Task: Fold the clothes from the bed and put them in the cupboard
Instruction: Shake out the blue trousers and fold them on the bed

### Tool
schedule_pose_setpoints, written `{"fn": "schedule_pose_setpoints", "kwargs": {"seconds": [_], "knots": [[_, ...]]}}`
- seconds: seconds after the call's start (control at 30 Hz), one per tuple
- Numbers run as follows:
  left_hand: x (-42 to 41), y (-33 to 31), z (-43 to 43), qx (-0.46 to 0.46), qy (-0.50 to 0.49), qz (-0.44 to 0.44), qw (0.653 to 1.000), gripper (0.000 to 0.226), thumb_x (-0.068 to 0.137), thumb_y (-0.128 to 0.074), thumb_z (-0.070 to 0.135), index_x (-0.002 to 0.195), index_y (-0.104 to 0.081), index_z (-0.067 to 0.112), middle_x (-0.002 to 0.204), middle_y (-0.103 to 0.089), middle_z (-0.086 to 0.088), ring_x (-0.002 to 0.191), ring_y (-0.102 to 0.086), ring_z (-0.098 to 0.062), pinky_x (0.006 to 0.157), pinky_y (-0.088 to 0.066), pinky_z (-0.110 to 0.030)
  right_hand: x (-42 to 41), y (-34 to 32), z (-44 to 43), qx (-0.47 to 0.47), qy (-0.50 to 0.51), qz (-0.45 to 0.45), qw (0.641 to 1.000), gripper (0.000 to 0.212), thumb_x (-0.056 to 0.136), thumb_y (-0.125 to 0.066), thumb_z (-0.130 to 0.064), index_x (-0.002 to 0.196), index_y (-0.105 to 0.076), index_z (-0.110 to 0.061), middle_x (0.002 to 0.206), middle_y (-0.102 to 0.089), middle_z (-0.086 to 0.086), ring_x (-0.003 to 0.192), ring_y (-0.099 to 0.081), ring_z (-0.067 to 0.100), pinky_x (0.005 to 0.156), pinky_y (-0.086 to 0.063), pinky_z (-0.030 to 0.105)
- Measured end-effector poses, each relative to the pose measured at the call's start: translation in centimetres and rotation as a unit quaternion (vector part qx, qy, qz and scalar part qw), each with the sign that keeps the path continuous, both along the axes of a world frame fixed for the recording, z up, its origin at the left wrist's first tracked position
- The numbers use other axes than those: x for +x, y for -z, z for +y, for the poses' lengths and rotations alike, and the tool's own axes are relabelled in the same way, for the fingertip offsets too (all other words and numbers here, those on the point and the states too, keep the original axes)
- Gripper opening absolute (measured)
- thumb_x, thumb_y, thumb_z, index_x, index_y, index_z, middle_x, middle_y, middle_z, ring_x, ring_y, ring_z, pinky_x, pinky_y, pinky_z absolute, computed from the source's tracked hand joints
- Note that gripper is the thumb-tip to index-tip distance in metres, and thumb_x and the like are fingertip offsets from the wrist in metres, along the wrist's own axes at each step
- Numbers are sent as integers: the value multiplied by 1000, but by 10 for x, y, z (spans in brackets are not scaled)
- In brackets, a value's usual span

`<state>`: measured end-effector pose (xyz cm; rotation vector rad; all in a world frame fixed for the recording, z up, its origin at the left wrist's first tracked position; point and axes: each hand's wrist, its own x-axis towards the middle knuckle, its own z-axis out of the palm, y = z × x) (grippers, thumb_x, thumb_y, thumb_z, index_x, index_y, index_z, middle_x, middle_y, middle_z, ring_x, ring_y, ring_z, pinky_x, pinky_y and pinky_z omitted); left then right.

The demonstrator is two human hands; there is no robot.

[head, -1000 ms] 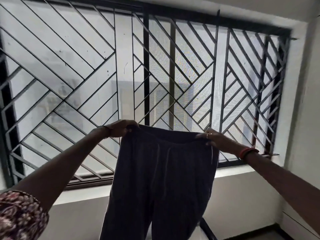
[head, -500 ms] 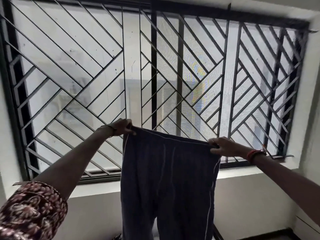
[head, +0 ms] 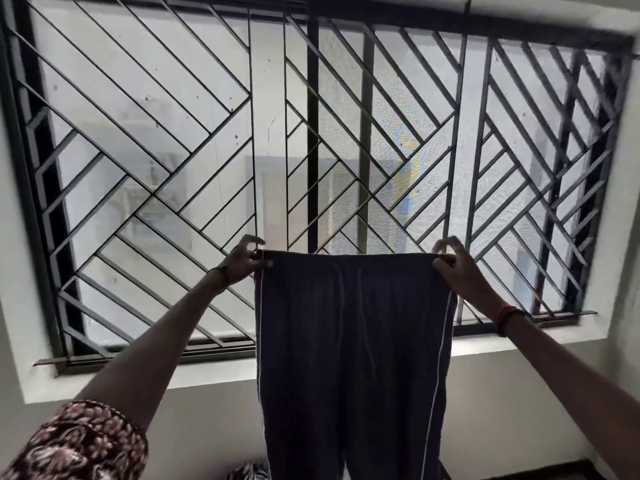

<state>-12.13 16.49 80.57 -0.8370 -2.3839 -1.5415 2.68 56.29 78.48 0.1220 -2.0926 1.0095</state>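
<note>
A pair of dark navy trousers (head: 353, 341) with thin white side stripes and a drawstring hangs straight down in front of me, held up by the waistband. My left hand (head: 244, 259) pinches the left corner of the waistband. My right hand (head: 453, 263) pinches the right corner, so the waistband is stretched flat between them. Both arms are raised and stretched forward. The trouser legs run out of view at the bottom.
A wide window with a black diagonal metal grille (head: 173, 161) fills the wall ahead, above a white sill (head: 138, 379). A patterned piece of cloth (head: 249, 471) peeks in at the bottom edge. White walls stand left and right.
The waistband has been pulled wider and level, with both hands now pinching its corners. The white side stripes now show on both edges. The view has shifted a little to the left.
</note>
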Motion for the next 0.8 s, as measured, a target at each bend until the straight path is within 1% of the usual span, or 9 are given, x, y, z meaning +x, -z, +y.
{"fn": "schedule_pose_setpoints", "kwargs": {"seconds": [0.07, 0.13, 0.2, 0.3, 0.37, 0.43, 0.57, 0.67, 0.8], "knots": [[3, 6, 3, 64, 44, -92, 993, 40, 83, -65, -2, 120, -50, 5, 86, -62, -11, 79, -58, -20, 66, -50, -14, 3, 3, -3, -46, -29, 13, 998, 23, 82, -48, -10, 95, -50, -29, 75, -40, 15, 58, -34, 19, 48, -29, 24], [3, 12, 5, 85, 80, -148, 982, 33, 86, -61, -1, 118, -56, -9, 98, -65, -13, 92, -60, -23, 71, -53, -17, 6, 6, -7, -92, -44, 18, 995, 20, 92, -51, -8, 102, -53, -25, 75, -43, 22, 65, -42, 19, 54, -34, 26], [6, 17, 5, 124, 83, -179, 972, 29, 88, -59, 1, 114, -59, -11, 99, -67, -10, 95, -61, -20, 67, -53, -14, 10, 9, -13, -189, -91, 10, 978, 13, 92, -61, -20, 103, -55, -23, 78, -57, 11, 67, -56, 12, 58, -46, 23], [14, 23, 6, 140, 100, -150, 974, 22, 90, -58, 8, 110, -64, 4, 93, -70, 2, 89, -64, -9, 68, -51, -14, 19, 7, -10, -258, -142, -32, 955, 64, 51, -86, -52, 98, -63, -15, 77, -70, -4, 68, -65, 4, 61, -53, 18], [18, 27, 6, 144, 100, -119, 977, 15, 91, -57, 10, 104, -64, 13, 89, -69, 6, 83, -63, -3, 67, -51, -14, 28, 6, -5, -241, -174, -88, 951, 78, 38, -91, -48, 98, -65, -7, 78, -73, 0, 70, -68, 13, 60, -56, 20], [19, 29, 5, 146, 97, -96, 980, 10, 92, -57, 13, 100, -60, 18, 86, -67, 7, 79, -63, -2, 65, -51, -17, 38, 4, -2, -226, -200, -144, 942, 72, 42, -93, -35, 101, -66, -4, 84, -74, 5, 77, -68, 22, 62, -57, 23], [22, 28, -1, 129, 137, -102, 977, 13, 88, -64, 27, 99, -59, 21, 76, -66, 8, 68, -61, -5, 60, -50, -20, 48, -4, 0, -225, -233, -137, 936, 71, 40, -94, -38, 99, -70, -8, 92, -74, 8, 80, -70, 17, 66, -57, 24], [20, 24, -5, 145, 196, -137, 960, 51, 72, -74, 49, 112, -63, 19, 91, -66, 4, 74, -62, -7, 58, -49, -16, 55, -10, -1, -254, -270, -126, 920, 18, 67, -78, -18, 85, -77, -16, 87, -74, 5, 77, -71, 14, 66, -57, 22], [12, 22, 2, 178, 184, -182, 949, 42, 92, -53, 30, 127, -56, 7, 104, -64, -5, 78, -63, -9, 57, -50, -16, 41, -6, -3, -314, -237, -160, 905, 28, 68, -72, -19, 94, -75, -10, 96, -73, 11, 81, -71, 18, 70, -59, 27]]}}
